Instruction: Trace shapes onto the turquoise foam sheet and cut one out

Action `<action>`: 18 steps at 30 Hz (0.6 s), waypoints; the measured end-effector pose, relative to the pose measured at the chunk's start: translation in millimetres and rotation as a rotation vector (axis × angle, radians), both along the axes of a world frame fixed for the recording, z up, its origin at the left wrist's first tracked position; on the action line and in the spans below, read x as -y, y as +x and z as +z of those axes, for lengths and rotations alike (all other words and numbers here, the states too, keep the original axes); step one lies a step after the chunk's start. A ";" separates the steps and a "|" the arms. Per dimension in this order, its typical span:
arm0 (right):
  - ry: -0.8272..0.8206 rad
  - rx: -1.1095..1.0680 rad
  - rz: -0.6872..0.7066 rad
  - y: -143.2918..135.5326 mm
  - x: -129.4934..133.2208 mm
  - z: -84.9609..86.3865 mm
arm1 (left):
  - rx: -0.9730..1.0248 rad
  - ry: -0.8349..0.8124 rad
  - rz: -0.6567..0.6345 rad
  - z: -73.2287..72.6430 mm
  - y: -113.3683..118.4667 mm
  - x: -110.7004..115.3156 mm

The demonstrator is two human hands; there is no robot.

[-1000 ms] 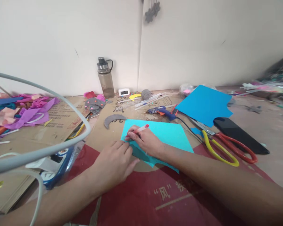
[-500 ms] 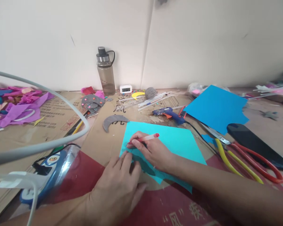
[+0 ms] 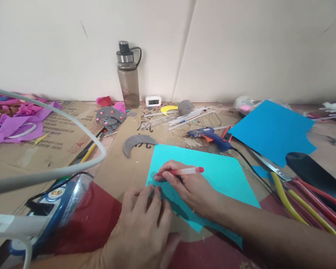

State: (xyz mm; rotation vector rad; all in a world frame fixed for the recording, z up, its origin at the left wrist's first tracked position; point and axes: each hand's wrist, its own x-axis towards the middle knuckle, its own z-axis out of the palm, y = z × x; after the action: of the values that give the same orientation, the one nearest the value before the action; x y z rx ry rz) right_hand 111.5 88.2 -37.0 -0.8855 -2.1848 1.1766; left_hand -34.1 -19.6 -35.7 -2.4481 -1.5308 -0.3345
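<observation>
A red-capped pen (image 3: 187, 171) is pinched in my right hand (image 3: 184, 183), its tip resting on a turquoise sheet (image 3: 212, 164) near the left edge. Faint dark marks show on the sheet beside my fingers. My left hand (image 3: 145, 220) lies with fingers spread, its fingertips on the sheet's lower left edge, holding nothing. Just beyond the sheet's upper left corner lies a grey felt crescent (image 3: 137, 141). The sheet's lower edge is cut unevenly and partly hidden under my right forearm.
A blue glue gun (image 3: 210, 136) lies behind the sheet, with glue sticks (image 3: 184, 117) nearby. Scissors (image 3: 282, 175) and a blue sheet (image 3: 274, 129) are at right. A water bottle (image 3: 128, 80) and small clock (image 3: 153, 101) stand at the back. A grey cable (image 3: 81, 166) arches across the left.
The view has shifted, so most things appear farther right. My right hand still holds the pen against the sheet, and the left hand stays at the sheet's edge.
</observation>
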 end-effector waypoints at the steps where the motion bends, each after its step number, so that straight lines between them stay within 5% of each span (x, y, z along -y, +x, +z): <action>1: 0.002 0.004 0.000 0.0 -0.1 0.3 | 0.002 0.003 0.002 0.5 0.1 0.1; 18: 0.001 -0.020 -0.028 -2.9 -0.3 4.5 | 0.000 0.004 -0.047 -0.5 -1.9 0.6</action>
State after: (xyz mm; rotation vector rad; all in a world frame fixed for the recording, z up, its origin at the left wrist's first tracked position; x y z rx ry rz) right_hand 108.6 88.5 -32.5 -0.8976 -2.1499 1.1664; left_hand -36.0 -20.1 -36.2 -2.4835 -1.4732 -0.3454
